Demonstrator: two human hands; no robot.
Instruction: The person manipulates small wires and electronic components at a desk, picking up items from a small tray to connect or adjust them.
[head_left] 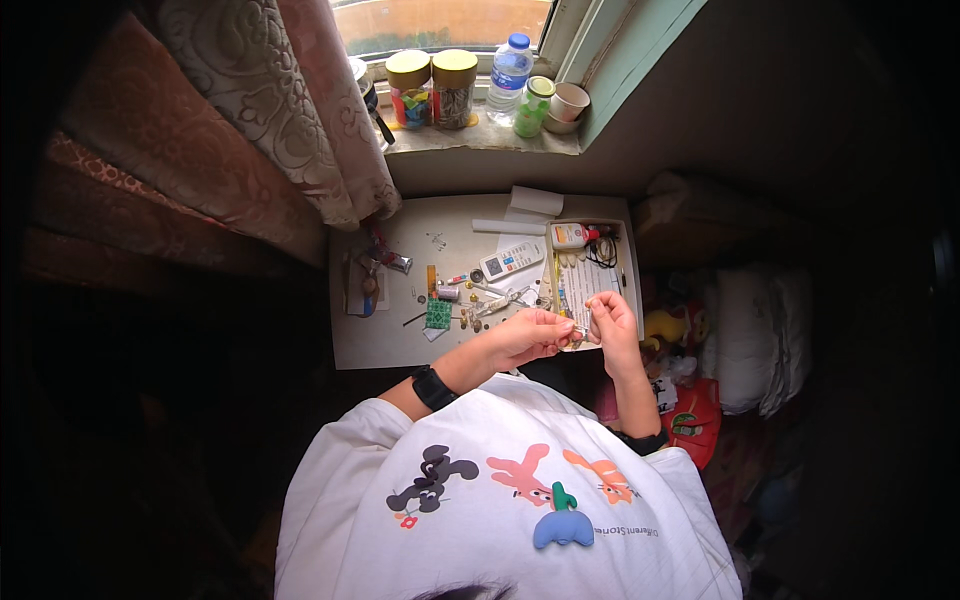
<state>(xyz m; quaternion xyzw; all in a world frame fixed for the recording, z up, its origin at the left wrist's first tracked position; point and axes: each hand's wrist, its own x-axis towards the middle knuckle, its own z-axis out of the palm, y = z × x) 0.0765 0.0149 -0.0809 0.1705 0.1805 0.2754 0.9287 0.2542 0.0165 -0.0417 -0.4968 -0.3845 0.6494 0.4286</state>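
My left hand (530,336), with a black band on its wrist, is closed in a pinch on a small shiny piece (580,333) too tiny to name. Close beside it, my right hand (614,328) is raised with thumb and forefinger pressed together. What sits between those fingertips is too small to make out. Both hands hover over the near right part of the white table (375,335), in front of an open shallow box (597,293). A green circuit board (438,315) and several small loose parts lie left of my left hand.
In the box are a white bottle with a red cap (573,235) and a coiled black cable (604,250). Behind the loose parts lies a white remote control (511,262). Jars (455,90) and a water bottle (509,75) stand on the windowsill. A curtain (250,110) hangs at left.
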